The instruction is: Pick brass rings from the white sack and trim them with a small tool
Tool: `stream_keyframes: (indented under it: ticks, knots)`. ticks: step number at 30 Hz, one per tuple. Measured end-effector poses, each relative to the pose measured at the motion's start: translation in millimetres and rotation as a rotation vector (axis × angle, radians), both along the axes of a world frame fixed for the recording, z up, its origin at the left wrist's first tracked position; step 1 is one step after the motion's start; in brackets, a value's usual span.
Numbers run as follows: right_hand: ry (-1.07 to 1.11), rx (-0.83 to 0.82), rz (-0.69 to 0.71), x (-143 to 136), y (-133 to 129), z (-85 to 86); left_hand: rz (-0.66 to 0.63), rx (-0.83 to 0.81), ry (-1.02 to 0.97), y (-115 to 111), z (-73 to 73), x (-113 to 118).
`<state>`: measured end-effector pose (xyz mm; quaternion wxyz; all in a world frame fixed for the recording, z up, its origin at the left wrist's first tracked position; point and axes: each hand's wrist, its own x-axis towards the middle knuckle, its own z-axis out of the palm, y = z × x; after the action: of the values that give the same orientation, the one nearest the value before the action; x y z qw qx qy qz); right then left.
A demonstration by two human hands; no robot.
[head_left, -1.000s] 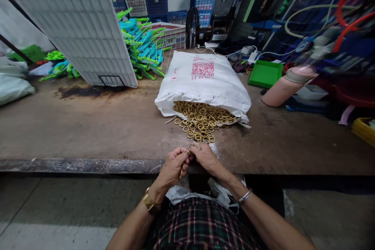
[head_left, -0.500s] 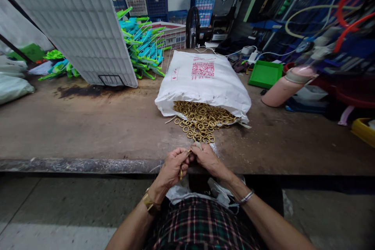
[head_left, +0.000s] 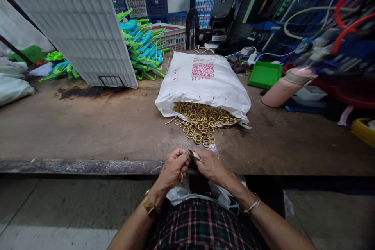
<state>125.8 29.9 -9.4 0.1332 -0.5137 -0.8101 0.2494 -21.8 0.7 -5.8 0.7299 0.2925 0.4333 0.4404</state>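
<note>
My left hand (head_left: 175, 166) is closed on gold-coloured rings (head_left: 181, 177), one of which shows below its fingers. In my right hand (head_left: 209, 163) is a small pale-handled tool (head_left: 197, 156), slim like a knife, its dark tip against the left fingertips. What lies between the fingertips is too small to make out. Both hands are close together above the table's front edge. Just beyond them a pile of gold-coloured rings (head_left: 202, 127) spills from the mouth of a white sack (head_left: 181, 74) with red print.
A white ribbed panel (head_left: 76, 27) stands on the brown table (head_left: 88, 133) at left. Behind it are green and blue plastic pieces (head_left: 143, 47). A black fan (head_left: 192, 29) stands at the back. A green tray (head_left: 265, 74) and pink spray bottle (head_left: 288, 86) are at right.
My right hand has drawn slightly down and towards me, and its tool has turned, showing more of the pale handle and dark tip. The left hand stays nearly in place.
</note>
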Motion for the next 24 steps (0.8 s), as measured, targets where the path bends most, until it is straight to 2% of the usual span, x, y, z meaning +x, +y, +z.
stream_keyframes:
  ticks: [11,16,20,24]
  knots:
    - [-0.154,-0.020,0.092,-1,-1,2.3,0.015,0.137,0.149,-7,0.0,-3]
    - [-0.266,-0.034,-0.013,6,4,10.4,-0.027,0.187,0.125,-12,5.6,-4]
    - [-0.153,-0.003,-0.072,7,4,15.2,-0.026,0.206,0.090,-9,10.7,-4]
    - [-0.047,0.043,0.009,3,-2,11.9,-0.020,0.185,0.129,-9,8.1,-3]
